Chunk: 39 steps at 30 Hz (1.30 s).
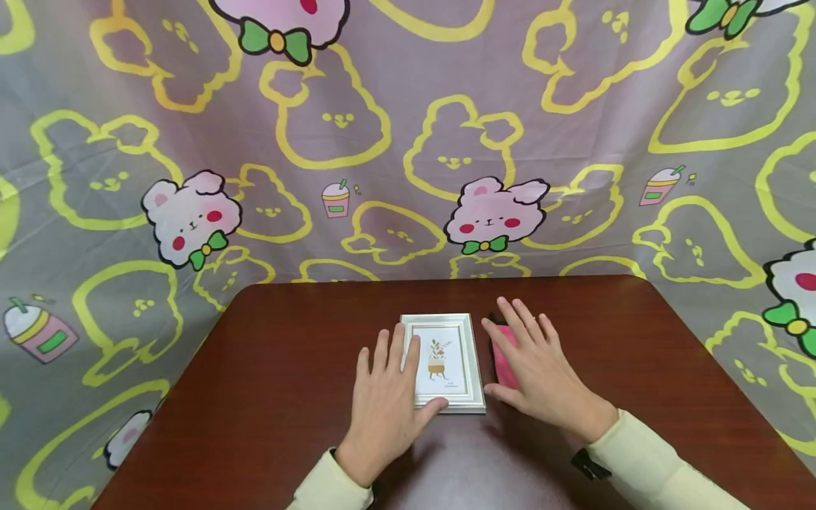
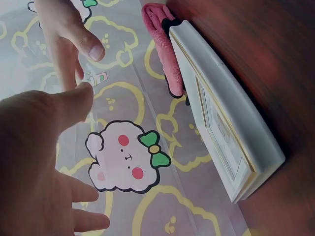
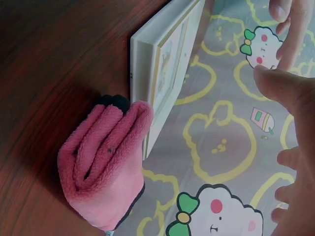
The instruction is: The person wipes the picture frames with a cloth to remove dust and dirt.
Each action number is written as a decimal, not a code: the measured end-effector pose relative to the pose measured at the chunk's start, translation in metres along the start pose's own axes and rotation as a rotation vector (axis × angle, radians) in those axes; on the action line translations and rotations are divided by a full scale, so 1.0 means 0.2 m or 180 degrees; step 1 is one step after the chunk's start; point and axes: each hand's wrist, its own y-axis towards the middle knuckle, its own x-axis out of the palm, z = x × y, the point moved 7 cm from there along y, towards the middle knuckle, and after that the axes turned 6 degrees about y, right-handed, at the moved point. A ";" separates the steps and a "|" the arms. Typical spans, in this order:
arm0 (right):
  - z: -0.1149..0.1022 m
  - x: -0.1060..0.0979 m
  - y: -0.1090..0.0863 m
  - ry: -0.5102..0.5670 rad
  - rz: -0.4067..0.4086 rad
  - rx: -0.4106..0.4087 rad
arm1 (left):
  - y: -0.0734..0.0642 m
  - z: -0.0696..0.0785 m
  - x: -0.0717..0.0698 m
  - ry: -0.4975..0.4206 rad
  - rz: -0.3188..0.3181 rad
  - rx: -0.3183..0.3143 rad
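A white picture frame (image 1: 474, 368) with a potted-plant print lies flat on the table, its print facing up. My left hand (image 1: 385, 404) hovers over the frame's left side with fingers spread and straight. In the left wrist view the frame (image 2: 231, 98) is apart from that hand, which holds nothing. Just right of the frame lies a folded pink cloth (image 1: 503, 361) with dark edging. My right hand (image 1: 542, 372), fingers extended, is above the cloth and partly hides it. The right wrist view shows the cloth (image 3: 108, 162) in thick fuzzy folds beside the frame.
The dark reddish-brown table (image 1: 287, 368) has rounded far corners. Behind it and along both sides hangs a grey curtain (image 1: 395, 142) printed with yellow bear outlines and white bunny faces. A small black object (image 1: 589, 464) sits at the right cuff.
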 end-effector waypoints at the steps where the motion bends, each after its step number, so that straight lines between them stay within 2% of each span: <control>1: 0.00 0.00 0.00 0.0015 0.0002 -0.0014 | 0.00 0.00 0.00 -0.0006 -0.0004 0.0006; 9: -0.01 -0.03 0.01 0.0062 0.0123 -0.0161 | 0.00 0.00 -0.01 0.0050 0.0081 0.0085; 15: 0.01 -0.03 0.01 0.0071 0.0179 -0.0124 | -0.01 0.00 -0.01 0.0062 0.0113 0.0135; 18: 0.02 -0.03 0.00 0.0101 0.0169 -0.0013 | -0.01 0.00 0.01 0.0038 0.0124 0.0203; 23: 0.06 -0.02 0.00 0.0170 0.0162 0.0185 | 0.01 -0.03 0.09 -0.0182 0.0074 0.0402; 29: 0.10 0.01 -0.02 0.0244 0.0017 0.0432 | 0.03 -0.07 0.22 -0.0591 -0.0112 0.0433; 39: 0.19 0.08 -0.06 0.0316 -0.0299 0.0814 | 0.05 -0.10 0.29 -0.0751 -0.0143 0.0480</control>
